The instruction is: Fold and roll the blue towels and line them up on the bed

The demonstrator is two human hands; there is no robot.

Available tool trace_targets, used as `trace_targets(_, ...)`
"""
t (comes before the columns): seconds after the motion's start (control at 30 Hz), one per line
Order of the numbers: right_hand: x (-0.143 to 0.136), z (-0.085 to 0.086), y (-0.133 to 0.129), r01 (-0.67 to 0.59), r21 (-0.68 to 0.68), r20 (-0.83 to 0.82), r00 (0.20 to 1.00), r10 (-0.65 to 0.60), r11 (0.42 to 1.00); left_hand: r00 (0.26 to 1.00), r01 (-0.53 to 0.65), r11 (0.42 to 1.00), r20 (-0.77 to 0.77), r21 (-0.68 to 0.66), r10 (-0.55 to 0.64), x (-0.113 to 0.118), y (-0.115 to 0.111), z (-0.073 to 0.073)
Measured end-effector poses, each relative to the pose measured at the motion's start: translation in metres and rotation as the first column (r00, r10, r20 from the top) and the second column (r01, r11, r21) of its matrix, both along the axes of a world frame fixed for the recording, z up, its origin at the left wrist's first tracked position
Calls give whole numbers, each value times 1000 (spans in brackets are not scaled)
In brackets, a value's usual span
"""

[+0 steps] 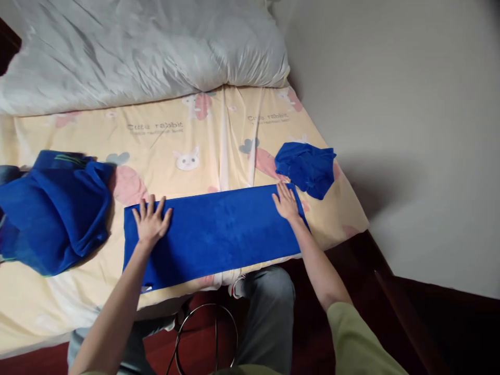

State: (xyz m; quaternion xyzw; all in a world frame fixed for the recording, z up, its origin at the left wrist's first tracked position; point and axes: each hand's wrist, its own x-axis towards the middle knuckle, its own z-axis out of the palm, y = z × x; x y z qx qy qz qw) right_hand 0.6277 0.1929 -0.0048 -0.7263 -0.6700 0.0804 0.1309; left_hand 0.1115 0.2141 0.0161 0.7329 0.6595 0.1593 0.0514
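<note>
A blue towel (226, 229) lies flat as a long rectangle along the near edge of the bed, with a small white tag at its near left corner. My left hand (151, 221) rests on its left end, fingers spread. Near the far right corner, my right hand (286, 202) lies flat on the cloth with its fingers stretched out. Just beyond that hand sits a crumpled blue cloth (307, 167). To the left of the towel is a larger loose heap of blue fabric (58, 208) with a green-striped edge.
The bed (203, 140) has a yellow sheet printed with rabbits and carrots. A large grey-white pillow or folded quilt (156, 47) lies across the back. On the right stands a plain wall (410, 130). Below the bed edge, a round metal frame (207, 307) stands between my legs.
</note>
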Motion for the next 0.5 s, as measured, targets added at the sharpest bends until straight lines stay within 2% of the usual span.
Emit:
trace_targets(0.07, 29, -5, 2, 61, 15, 23, 998, -62, 998, 999, -53, 999, -3, 8, 53, -22, 8, -3)
trace_targets(0.13, 43, -8, 3, 73, 31, 37, 997, -74, 997, 997, -78, 997, -3, 6, 78, -38, 17, -5)
trace_targets(0.2, 43, -5, 5, 80, 34, 47, 996, -81, 996, 996, -90, 996, -3, -5, 90, -44, 22, -5)
trace_targets(0.27, 29, 5, 5, 103, 38, 43, 994, -104, 994, 994, -106, 994, 2, -4, 106, -39, 21, 2)
trace_targets(0.37, -28, 26, -6, 63, 76, -19, 998, -61, 995, 998, -56, 998, 17, 16, 56, -4, -4, 18)
trace_targets(0.43, -89, 37, -24, -78, 104, -89, 992, 88, 992, 996, 86, 996, 27, 2, -86, 37, -33, 23)
trace_targets(0.5, -157, 39, -49, -259, 102, -127, 954, 271, 960, 968, 247, 968, 45, -45, -245, 79, -65, 21)
